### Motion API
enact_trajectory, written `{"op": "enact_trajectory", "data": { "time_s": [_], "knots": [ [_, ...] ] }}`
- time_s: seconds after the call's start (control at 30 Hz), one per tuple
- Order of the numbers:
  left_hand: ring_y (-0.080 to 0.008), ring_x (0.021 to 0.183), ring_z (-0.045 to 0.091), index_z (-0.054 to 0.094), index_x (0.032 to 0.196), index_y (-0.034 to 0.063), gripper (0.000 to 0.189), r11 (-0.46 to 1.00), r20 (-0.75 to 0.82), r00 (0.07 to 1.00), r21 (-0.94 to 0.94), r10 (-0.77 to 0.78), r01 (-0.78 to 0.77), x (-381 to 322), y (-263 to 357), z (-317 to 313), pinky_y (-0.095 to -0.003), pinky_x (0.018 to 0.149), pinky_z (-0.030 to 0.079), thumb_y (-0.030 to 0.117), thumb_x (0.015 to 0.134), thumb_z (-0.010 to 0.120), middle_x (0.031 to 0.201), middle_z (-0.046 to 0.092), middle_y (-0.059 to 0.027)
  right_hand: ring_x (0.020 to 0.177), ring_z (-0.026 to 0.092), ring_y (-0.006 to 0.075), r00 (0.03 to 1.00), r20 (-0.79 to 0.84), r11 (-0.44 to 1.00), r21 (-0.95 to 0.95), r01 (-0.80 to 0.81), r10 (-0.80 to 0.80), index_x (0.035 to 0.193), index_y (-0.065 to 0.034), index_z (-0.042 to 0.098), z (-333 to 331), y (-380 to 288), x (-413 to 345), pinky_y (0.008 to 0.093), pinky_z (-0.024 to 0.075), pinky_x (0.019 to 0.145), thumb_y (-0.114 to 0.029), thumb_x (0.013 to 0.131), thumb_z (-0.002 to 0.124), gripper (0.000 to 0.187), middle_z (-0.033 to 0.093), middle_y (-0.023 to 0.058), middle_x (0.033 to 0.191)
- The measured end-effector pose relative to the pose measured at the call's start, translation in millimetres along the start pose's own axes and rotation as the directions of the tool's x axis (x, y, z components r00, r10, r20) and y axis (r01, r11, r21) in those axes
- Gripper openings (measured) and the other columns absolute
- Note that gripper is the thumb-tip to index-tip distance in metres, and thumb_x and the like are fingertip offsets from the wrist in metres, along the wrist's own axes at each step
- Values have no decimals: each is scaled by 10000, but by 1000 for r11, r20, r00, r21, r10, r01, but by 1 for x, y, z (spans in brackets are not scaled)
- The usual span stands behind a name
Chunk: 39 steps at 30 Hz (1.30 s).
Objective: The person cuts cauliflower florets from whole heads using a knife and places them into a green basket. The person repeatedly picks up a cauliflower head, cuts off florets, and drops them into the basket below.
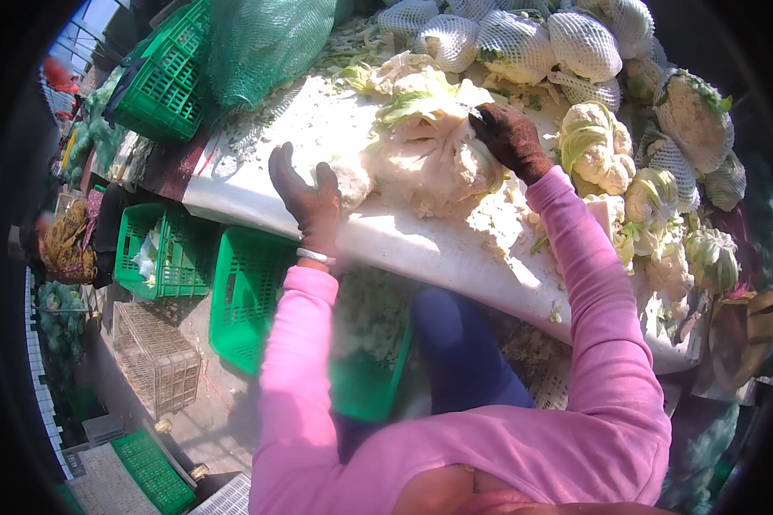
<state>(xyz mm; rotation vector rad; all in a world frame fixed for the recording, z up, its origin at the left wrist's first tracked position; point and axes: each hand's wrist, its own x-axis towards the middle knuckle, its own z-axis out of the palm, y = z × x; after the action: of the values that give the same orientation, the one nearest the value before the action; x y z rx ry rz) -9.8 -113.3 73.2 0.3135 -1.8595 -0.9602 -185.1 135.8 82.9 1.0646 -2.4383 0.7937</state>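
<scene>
A large cauliflower head [425, 158] lies on the white-covered table [386, 238] in front of me, its pale leaves and cut stem facing up. My right hand [505, 135], in a dark glove, is curled at its upper right edge; a small shiny item shows at the fingertips, too unclear to name. My left hand [309, 193], also gloved, hovers near the table's front edge with thumb and fingers apart. A smaller cauliflower piece [348, 183] lies just right of it. Crumbs and trimmed bits surround the large head.
Cauliflowers in white foam nets [515, 45] are piled at the back and right; bare cauliflowers [596, 148] lie nearer. A green mesh bag [267, 51] stands at back left beside a green crate [167, 77]. Below the table's edge are a green crate [245, 296] and a beige crate [154, 360]. A person [71, 244] is at far left.
</scene>
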Motion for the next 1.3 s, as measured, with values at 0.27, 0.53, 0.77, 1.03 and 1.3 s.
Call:
{"op": "enact_trajectory", "data": {
  "time_s": [0.27, 0.53, 0.77, 1.03, 1.3],
  "knots": [
    [-329, 1355, 283, 378, 1404, 207, 905, 748, 853, 521, 318, 43, -583, 69, 18, 128, -419, 1117, 245, 535, 652, 759, 1418, 385, -99, 824, 592, 362, 996, 92, 1000, -8, 12, -12, 931, -86, 599, 0, 13, -2, 443, 475, 688, -232, 843, 609, 171, 612, 144, 860],
    [-226, 965, 629, 580, 1135, 6, 567, 911, 532, 745, 318, -402, 264, 81, -59, 105, -332, 803, 497, 347, 729, 780, 1037, 655, -149, 829, 589, 389, 981, -70, 943, 297, -153, 182, 1064, -83, 564, -3, 72, -67, 434, 468, 678, -165, 898, 545, 186, 602, 183, 944],
    [-358, 1037, 543, 518, 1239, 29, 666, 812, 527, 784, 266, 329, -520, 33, -17, 90, -428, 895, 437, 326, 706, 784, 1149, 546, -196, 838, 604, 385, 909, -260, 945, 125, -301, 324, 1003, -98, 605, -42, 28, 3, 443, 476, 720, -263, 947, 448, 234, 634, 169, 930],
    [-407, 1165, 441, 412, 1311, 11, 731, 814, 677, 733, 394, 56, -426, 34, -9, 104, -417, 981, 395, 79, 637, 685, 1289, 436, -226, 1102, 562, 226, 993, -3, 993, 4, -117, 117, 1038, -188, 635, 77, -33, 84, 532, 306, 992, -342, 908, 485, 252, 641, 51, 1103],
    [-366, 1183, 426, 381, 1302, 5, 719, 943, 633, 767, 177, 110, -282, 14, -18, 80, -412, 1008, 372, 158, 705, 752, 1274, 420, -202, 955, 585, 430, 947, 174, 959, -133, -250, 271, 1127, -154, 554, 85, 37, 106, 497, 453, 820, -386, 950, 411, 325, 637, 205, 1018]
  ]
}}
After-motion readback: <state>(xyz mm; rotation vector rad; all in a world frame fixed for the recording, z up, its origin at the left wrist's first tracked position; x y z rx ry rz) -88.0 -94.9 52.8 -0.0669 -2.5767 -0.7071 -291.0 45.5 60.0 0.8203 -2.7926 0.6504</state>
